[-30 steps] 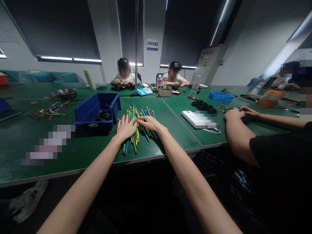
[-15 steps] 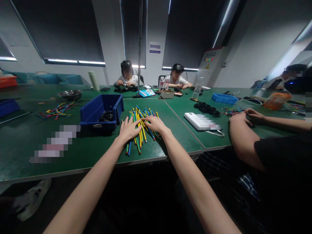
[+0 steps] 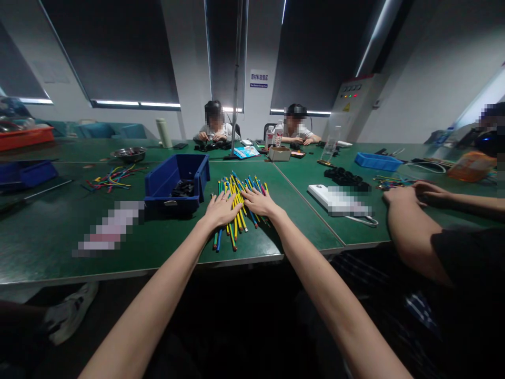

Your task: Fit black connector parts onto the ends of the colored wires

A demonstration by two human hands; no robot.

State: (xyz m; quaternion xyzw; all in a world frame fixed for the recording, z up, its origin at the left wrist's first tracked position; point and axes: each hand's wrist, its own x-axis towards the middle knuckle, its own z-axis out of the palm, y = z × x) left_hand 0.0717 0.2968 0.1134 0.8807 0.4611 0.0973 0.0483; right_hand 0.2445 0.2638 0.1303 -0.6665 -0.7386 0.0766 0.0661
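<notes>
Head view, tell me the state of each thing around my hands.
Left hand: open, flat on the wires.
Right hand: open, flat on the wires.
Wires: fanned out, lying on the table.
Bin: upright, open-topped, black parts inside.
Bowl: upright.

So we've got a green tabletop (image 3: pixel 59 237) here. Sitting on it: a fan of yellow, blue and green wire pieces (image 3: pixel 236 189) just right of a blue bin (image 3: pixel 158 184), a loose wire tangle (image 3: pixel 110 178) and metal bowl (image 3: pixel 128 154) further left, black parts (image 3: pixel 347 178) and a blue tray (image 3: pixel 373 161) off right.
</notes>
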